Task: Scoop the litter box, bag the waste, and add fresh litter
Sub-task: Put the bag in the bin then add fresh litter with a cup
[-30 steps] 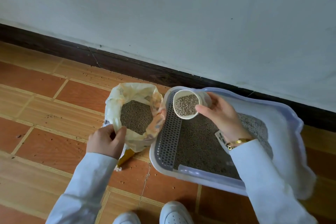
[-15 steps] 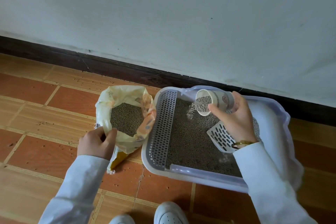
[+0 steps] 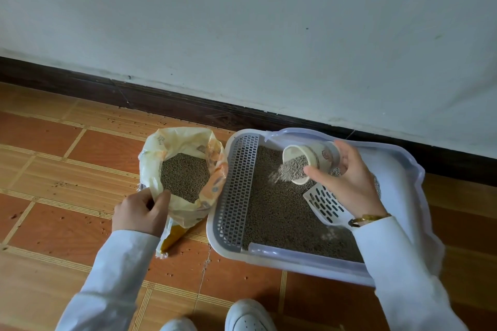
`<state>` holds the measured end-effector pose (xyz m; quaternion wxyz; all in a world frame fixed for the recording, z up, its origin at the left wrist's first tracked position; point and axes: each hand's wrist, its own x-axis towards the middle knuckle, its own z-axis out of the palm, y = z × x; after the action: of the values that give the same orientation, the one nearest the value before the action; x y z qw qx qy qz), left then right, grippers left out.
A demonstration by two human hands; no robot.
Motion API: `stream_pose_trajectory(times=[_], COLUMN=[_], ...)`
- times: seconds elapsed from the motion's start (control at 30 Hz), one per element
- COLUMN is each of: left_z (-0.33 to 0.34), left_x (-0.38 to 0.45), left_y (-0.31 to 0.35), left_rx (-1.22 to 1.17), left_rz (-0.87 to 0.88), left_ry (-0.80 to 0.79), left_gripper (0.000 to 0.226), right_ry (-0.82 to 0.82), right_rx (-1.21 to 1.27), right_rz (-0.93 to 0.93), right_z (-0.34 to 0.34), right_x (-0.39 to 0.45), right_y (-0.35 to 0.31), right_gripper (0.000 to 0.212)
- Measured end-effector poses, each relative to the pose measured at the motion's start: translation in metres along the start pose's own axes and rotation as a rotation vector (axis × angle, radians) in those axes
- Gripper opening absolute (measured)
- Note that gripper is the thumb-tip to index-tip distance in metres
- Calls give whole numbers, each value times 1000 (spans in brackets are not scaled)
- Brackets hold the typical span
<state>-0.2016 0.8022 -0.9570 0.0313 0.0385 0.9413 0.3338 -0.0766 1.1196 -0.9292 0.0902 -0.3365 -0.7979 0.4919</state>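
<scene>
A pale plastic litter box (image 3: 295,259) sits on the tiled floor against the wall, with a grey perforated grate (image 3: 238,191) along its left side and grey-brown litter inside. My right hand (image 3: 349,183) grips a cream cup (image 3: 313,160) tipped over the box, and litter (image 3: 289,170) is spilling from its mouth. A white slotted scoop (image 3: 326,205) lies in the box under that hand. Left of the box stands an open yellow litter bag (image 3: 188,142) full of pellets. My left hand (image 3: 139,212) pinches the bag's near rim.
A dark baseboard (image 3: 161,102) and a white wall run behind everything. Loose pellets are scattered on the orange tiles (image 3: 67,228). My white shoes (image 3: 247,316) are at the bottom edge, close to the box's front.
My right hand carried the full cup from the bag's side over the box and tipped it, so litter now pours out. My left hand kept holding the bag's rim.
</scene>
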Motion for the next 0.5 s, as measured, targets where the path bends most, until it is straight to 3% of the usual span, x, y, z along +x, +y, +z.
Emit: stream_pose_trajectory(times=[0.17,0.33,0.5], left_z=[-1,0,1], left_x=[-1,0,1], left_y=[1,-1,-2], left_rx=[-5,-3,-5], left_rz=[5,-2,6], left_ry=[2,-4,1], left_gripper=[42,42,42], right_ry=[-163,-281,-315], right_rx=[-65,-127,-204], right_rz=[43,44,114], right_z=[-7,-21,-40], right_x=[-5,-6,-1], right_y=[3,5,13], right_gripper=[104,87,113])
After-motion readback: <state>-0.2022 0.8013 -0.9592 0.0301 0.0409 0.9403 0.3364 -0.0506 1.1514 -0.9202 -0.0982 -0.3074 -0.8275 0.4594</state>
